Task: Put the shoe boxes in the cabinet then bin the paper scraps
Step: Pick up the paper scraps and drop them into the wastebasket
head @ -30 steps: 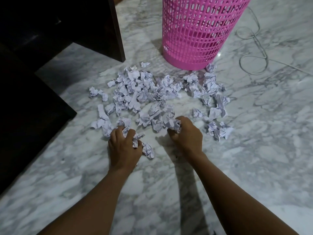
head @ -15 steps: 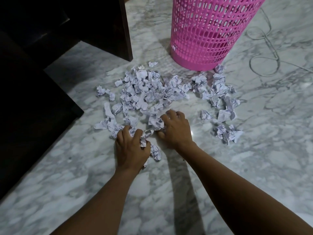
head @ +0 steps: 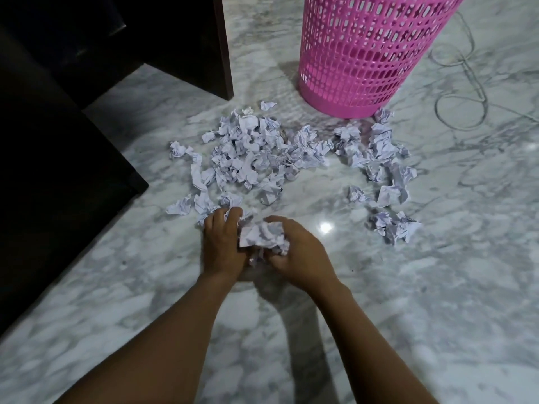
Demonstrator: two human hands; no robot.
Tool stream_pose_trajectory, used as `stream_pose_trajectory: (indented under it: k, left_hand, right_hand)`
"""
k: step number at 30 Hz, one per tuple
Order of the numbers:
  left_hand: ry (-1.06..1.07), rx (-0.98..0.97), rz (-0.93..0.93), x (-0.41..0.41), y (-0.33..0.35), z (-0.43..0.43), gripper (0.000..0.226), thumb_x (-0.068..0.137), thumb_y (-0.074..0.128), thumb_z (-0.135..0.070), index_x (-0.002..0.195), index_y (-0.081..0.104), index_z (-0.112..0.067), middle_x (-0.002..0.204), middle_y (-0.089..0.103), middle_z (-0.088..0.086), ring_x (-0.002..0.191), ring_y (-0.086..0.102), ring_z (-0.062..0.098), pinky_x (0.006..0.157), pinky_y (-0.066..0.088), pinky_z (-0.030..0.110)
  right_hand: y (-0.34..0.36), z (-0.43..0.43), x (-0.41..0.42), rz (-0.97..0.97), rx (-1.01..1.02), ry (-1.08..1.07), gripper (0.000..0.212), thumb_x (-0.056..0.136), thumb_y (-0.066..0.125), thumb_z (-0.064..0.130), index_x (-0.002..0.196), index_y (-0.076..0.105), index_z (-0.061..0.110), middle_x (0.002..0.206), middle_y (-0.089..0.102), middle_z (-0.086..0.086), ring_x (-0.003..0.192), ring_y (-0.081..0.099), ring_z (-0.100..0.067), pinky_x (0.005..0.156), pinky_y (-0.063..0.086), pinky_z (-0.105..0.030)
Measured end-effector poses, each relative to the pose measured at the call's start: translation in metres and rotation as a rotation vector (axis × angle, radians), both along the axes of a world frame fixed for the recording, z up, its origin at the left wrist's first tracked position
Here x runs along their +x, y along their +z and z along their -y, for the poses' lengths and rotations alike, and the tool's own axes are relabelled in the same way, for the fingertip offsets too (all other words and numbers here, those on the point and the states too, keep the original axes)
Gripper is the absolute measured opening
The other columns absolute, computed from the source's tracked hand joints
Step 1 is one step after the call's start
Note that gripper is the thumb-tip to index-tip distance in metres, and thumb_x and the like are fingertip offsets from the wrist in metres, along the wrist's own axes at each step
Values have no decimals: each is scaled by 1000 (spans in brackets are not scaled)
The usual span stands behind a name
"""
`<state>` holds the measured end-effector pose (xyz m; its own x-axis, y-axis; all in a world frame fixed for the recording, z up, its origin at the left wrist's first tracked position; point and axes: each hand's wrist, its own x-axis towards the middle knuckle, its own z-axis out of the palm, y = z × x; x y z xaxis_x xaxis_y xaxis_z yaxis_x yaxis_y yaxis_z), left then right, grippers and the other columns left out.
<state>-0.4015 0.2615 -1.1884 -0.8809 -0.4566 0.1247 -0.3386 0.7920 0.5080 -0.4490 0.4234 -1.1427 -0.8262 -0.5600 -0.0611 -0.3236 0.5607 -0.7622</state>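
Note:
Several crumpled white paper scraps (head: 250, 153) lie scattered on the marble floor in front of a pink lattice bin (head: 367, 53). My left hand (head: 221, 246) and my right hand (head: 300, 258) are pressed together at the near edge of the pile, cupping a bunch of scraps (head: 264, 236) between them. A smaller group of scraps (head: 388, 176) lies to the right, reaching up to the bin's base. No shoe box is in view.
Dark wooden furniture (head: 67, 158) fills the left side, with another dark panel (head: 186, 45) at the top. A thin grey cable (head: 460, 91) loops on the floor right of the bin. Marble floor (head: 437, 287) spreads around my arms.
My right hand swept left and back toward my left hand, dragging scraps with it. Both hands have closed together around a bunch of scraps.

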Motion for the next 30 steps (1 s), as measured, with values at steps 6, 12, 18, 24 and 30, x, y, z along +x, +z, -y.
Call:
stream_pose_trajectory:
  k: [6, 12, 18, 24, 30]
  left_hand:
    - [-45, 48, 20, 2, 7, 4, 60, 77, 71, -3, 133, 51, -6, 121, 55, 20, 110, 47, 41, 91, 44, 48]
    - [10, 113, 119, -5, 15, 4, 88, 84, 69, -14, 155, 16, -14, 131, 48, 16, 119, 40, 36, 101, 38, 44]
    - [95, 0, 111, -8, 14, -5, 72, 78, 73, -30, 143, 44, -21, 138, 27, 14, 120, 46, 36, 100, 47, 42]
    - [116, -42, 123, -18, 13, -3, 48, 77, 62, -34, 122, 60, -17, 145, 38, 14, 111, 51, 41, 90, 50, 45]
    - [61, -81, 24, -23, 6, -2, 27, 74, 71, -23, 91, 57, -8, 95, 56, 11, 83, 56, 35, 67, 50, 42]
  right_hand:
    - [-15, 8, 16, -179, 329, 160, 61, 79, 69, 33, 136, 48, 41, 129, 56, 12, 111, 51, -19, 78, 48, -34]
    - [-23, 8, 19, -178, 184, 82, 27, 76, 76, 26, 102, 71, 25, 97, 68, 2, 87, 63, -26, 66, 45, -31]
    - [-4, -13, -1, 53, 26, -133, 42, 71, 64, 36, 110, 69, 24, 108, 70, 1, 100, 64, -19, 82, 45, -24]
    - [-10, -23, -20, 38, 3, -247, 28, 79, 70, 23, 106, 68, 25, 100, 71, 3, 93, 65, -17, 73, 41, -21]
    - [-8, -19, -25, 10, -27, -229, 18, 80, 69, 24, 97, 65, 27, 84, 61, 13, 77, 55, -9, 64, 35, -5]
